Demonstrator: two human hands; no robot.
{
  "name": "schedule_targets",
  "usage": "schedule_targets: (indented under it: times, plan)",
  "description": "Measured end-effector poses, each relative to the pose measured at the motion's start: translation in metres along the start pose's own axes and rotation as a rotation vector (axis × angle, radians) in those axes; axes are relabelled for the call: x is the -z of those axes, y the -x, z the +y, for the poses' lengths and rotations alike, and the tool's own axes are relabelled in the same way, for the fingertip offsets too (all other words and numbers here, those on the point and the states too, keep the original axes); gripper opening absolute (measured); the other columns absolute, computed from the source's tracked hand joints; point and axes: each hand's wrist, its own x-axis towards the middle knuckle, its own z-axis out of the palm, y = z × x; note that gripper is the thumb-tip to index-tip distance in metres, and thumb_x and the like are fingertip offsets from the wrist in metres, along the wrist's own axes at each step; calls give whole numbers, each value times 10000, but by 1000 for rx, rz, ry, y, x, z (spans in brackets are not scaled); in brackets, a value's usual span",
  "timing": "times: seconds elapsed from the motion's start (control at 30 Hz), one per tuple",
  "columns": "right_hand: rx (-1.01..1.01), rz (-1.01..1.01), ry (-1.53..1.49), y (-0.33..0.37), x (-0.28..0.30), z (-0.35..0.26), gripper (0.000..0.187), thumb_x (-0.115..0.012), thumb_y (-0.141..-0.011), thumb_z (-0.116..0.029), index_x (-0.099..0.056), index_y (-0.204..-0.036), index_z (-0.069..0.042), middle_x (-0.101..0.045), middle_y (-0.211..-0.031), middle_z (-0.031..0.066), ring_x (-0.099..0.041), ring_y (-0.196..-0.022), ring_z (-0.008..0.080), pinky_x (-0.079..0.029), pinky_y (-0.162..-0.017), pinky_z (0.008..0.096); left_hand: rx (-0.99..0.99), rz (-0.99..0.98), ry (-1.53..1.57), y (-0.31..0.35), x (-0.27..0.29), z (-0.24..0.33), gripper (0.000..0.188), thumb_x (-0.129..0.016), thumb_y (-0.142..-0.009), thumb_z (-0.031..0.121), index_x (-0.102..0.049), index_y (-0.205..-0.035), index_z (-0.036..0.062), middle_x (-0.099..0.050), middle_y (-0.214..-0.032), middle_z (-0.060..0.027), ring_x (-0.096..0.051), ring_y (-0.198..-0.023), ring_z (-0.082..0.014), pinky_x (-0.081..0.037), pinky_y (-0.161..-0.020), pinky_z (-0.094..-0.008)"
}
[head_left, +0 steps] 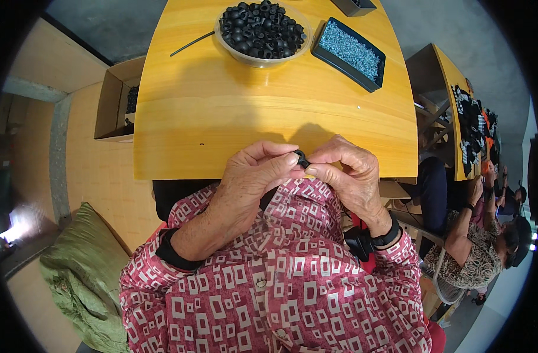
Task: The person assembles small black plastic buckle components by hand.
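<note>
Just past the near edge of the yellow table, both of my hands meet around a small black rounded part (301, 158). My left hand (254, 173) pinches it between thumb and fingertips. From the other side, the thumb and forefinger of my right hand (350, 176) grip the same part. Much of it is hidden by the fingertips, so its exact kind does not show. Farther back, a clear round tub (254, 59) is heaped with similar black parts (260, 29). To its right lies a dark rectangular tray (321, 54) filled with small shiny silvery-blue pieces (350, 48).
A thin black rod (189, 45) leans out from the tub's left side. Left of the table (222, 117) stands a cardboard box (113, 112) with black parts. A green cushion (80, 276) lies lower left. At right, a person (469, 253) sits by another table with dark and orange items.
</note>
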Motion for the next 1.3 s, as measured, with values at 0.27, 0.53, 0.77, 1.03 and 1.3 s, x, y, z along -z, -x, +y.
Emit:
schedule_targets:
  times: [0.27, 0.53, 0.77, 1.03, 1.3]
  plan:
    - [-81, 54, -64, -3, -5, -1, 110, -733, -775, -22, -677, -868, -7, -619, -765, 32, -550, -733, 131, -447, -661, 275, -37, 21, -47, 0, -1, 1, 151, -647, -887, 71, -630, -1032, 33, -632, -968, -52, -644, -883, -140, -553, -823, -251]
    - [-89, 59, 116, 0, -10, -9, 57, -693, -833, -34, -659, -867, -2, -612, -727, 15, -526, -698, 90, -434, -630, 261, -133, 40, -9, -2, -1, -3, 172, -650, -880, 50, -621, -1048, 32, -648, -995, -70, -649, -909, -148, -551, -821, -239]
    - [-234, 99, -129, 3, -15, -5, 58, -678, -843, -8, -659, -896, 8, -610, -778, 4, -520, -743, 47, -436, -631, 196, -179, 62, -38, -2, 2, -7, 175, -643, -884, 48, -617, -1054, 18, -649, -993, -82, -653, -911, -155, -554, -820, -243]
    - [168, -136, 406, -12, 1, -16, 369, -724, -775, -68, -647, -1134, -32, -600, -807, 94, -569, -744, 228, -487, -696, 327, -147, 12, -55, -2, -1, -2, 170, -651, -868, 21, -606, -1032, 7, -654, -963, -74, -648, -875, -128, -542, -819, -243]
    - [450, -178, 649, -14, 6, -16, 396, -764, -720, -105, -646, -1077, 20, -599, -811, 94, -561, -737, 249, -479, -663, 339, -122, -13, -226, -3, -1, 4, 169, -663, -857, 27, -583, -1006, 19, -659, -916, -51, -622, -809, -89, -513, -780, -229]
